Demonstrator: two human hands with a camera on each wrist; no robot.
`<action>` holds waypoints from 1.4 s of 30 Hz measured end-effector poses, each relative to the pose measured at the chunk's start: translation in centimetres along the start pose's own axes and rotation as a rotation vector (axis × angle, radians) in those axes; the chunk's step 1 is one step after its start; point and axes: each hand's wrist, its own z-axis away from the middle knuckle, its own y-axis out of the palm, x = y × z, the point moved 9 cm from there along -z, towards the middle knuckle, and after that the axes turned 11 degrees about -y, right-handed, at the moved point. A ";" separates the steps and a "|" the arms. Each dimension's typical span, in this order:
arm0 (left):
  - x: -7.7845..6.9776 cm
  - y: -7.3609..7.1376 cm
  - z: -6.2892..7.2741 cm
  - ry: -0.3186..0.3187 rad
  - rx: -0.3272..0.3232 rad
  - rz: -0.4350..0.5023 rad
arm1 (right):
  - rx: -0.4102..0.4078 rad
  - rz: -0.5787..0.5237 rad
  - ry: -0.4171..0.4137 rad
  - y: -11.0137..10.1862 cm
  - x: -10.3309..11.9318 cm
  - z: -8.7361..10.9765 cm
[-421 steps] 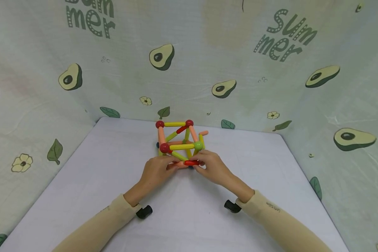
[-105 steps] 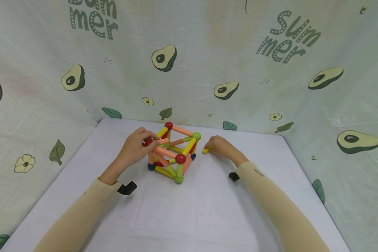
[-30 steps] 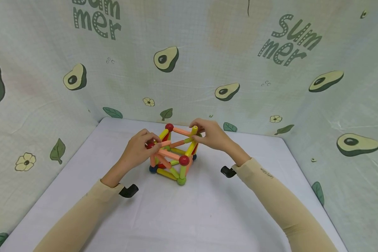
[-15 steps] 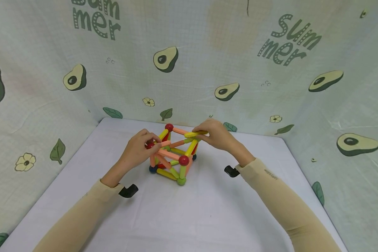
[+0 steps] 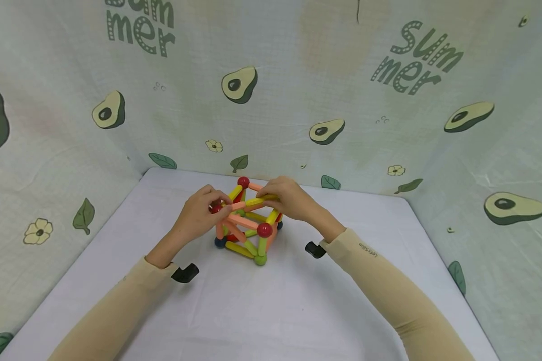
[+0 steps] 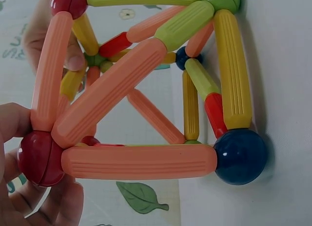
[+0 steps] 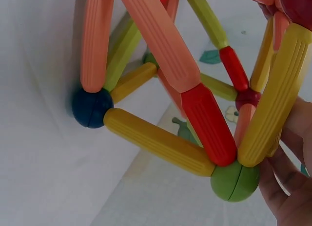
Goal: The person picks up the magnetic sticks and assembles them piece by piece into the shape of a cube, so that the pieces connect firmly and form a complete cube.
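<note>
A cube-like frame of magnetic rods and balls stands on the white table, its near edge marked by a red ball [image 5: 264, 230] above a green ball [image 5: 260, 259]. My left hand [image 5: 203, 213] grips the upper left corner; in the left wrist view its fingers wrap a red ball [image 6: 41, 158]. From that corner a short salmon rod [image 5: 238, 205] points right. My right hand [image 5: 291, 200] pinches a yellow rod [image 5: 254, 201] over the frame's top, its left end at the salmon rod's tip. In the right wrist view, right-hand fingers [image 7: 278, 187] lie beside a green corner ball [image 7: 235, 181].
White cloth covers the table [image 5: 262, 311]. Behind and at both sides hangs a curtain [image 5: 275, 90] printed with avocados and leaves. A black wrist-camera piece [image 5: 185, 273] sits at the left cuff, another [image 5: 315, 249] at the right.
My right hand brought the yellow rod from the table on the right, tipped it from upright to level, then moved left to the salmon rod. The left hand stays. The frame was turned since the earliest view.
</note>
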 end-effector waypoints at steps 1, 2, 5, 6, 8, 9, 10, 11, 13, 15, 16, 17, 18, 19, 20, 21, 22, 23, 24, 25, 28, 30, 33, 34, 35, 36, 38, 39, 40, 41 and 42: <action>-0.1 0.0 0.0 0.001 0.001 0.000 | -0.003 0.001 0.000 0.0 0.0 0.0; -0.2 -0.1 0.0 0.002 0.001 -0.005 | -0.006 0.002 0.001 0.0 0.0 0.0; -0.5 -0.2 -0.1 0.010 -0.003 -0.038 | -0.009 0.005 0.002 0.0 0.1 0.1; -0.7 -0.2 -0.2 0.016 -0.007 -0.049 | -0.010 0.004 0.002 0.0 0.1 0.1; -1.2 -0.2 -0.4 0.032 -0.014 -0.075 | -0.014 0.004 0.001 -0.1 0.1 0.2; -1.4 -0.2 -0.5 0.043 -0.018 -0.089 | -0.017 0.004 0.001 -0.1 0.2 0.2; -1.7 -0.1 -0.7 0.051 -0.020 -0.101 | -0.020 0.003 0.001 -0.1 0.2 0.2; -2.0 0.0 -0.8 0.059 -0.021 -0.113 | -0.023 0.004 0.003 -0.1 0.2 0.2; -2.4 0.3 -1.0 0.073 -0.018 -0.137 | -0.023 0.006 0.005 0.0 0.2 0.1; -2.6 0.6 -1.2 0.076 -0.018 -0.156 | -0.020 0.009 0.012 0.1 0.1 0.1; -2.6 0.7 -1.3 0.074 -0.019 -0.159 | -0.017 0.009 0.017 0.2 0.0 0.1; -2.6 0.7 -1.3 0.073 -0.021 -0.163 | -0.013 0.010 0.020 0.2 0.0 0.1; -2.6 0.8 -1.3 0.071 -0.024 -0.164 | -0.011 0.005 0.023 0.2 -0.1 0.1; -2.6 0.8 -1.4 0.069 -0.029 -0.162 | -0.009 -0.001 0.025 0.2 -0.1 0.1; -2.6 0.8 -1.4 0.068 -0.033 -0.160 | -0.010 -0.007 0.022 0.2 -0.2 0.2; -2.6 0.8 -1.4 0.067 -0.036 -0.158 | -0.011 -0.013 0.020 0.1 -0.3 0.3; -2.6 0.9 -1.4 0.068 -0.038 -0.157 | -0.015 -0.020 0.017 -0.1 -0.4 0.4; -2.6 0.9 -1.4 0.069 -0.039 -0.155 | -0.019 -0.023 0.017 -0.3 -0.5 0.6; -2.6 0.9 -1.4 0.071 -0.040 -0.152 | -0.025 -0.023 0.020 -0.5 -0.7 0.9; -2.7 1.0 -1.4 0.071 -0.041 -0.151 | -0.033 -0.018 0.026 -0.8 -1.0 1.2; -2.8 1.0 -1.4 0.071 -0.041 -0.142 | -0.052 -0.004 0.094 -1.7 -2.2 2.5; -2.8 1.0 -1.5 0.068 -0.042 -0.135 | -0.051 -0.020 0.150 -2.2 -3.0 3.3; -2.6 1.0 -1.5 0.057 -0.038 -0.113 | -0.026 -0.079 0.193 -2.3 -3.7 4.2; -2.6 1.0 -1.5 0.055 -0.037 -0.103 | -0.016 -0.101 0.190 -2.2 -3.7 4.3; -2.5 1.1 -1.5 0.052 -0.035 -0.093 | -0.005 -0.116 0.182 -2.0 -3.6 4.4; -2.4 1.1 -1.5 0.049 -0.032 -0.080 | 0.004 -0.128 0.173 -1.9 -3.6 4.4; -2.2 1.2 -1.5 0.044 -0.026 -0.056 | 0.015 -0.137 0.155 -1.7 -3.4 4.5; -2.2 1.3 -1.5 0.043 -0.023 -0.044 | 0.014 -0.136 0.149 -1.7 -3.3 4.5; -2.1 1.3 -1.5 0.041 -0.021 -0.034 | 0.012 -0.133 0.144 -1.6 -3.3 4.6; -2.1 1.4 -1.5 0.038 -0.019 -0.026 | 0.009 -0.132 0.142 -1.7 -3.2 4.6; -2.1 1.4 -1.4 0.035 -0.019 -0.018 | 0.006 -0.129 0.142 -1.7 -3.2 4.6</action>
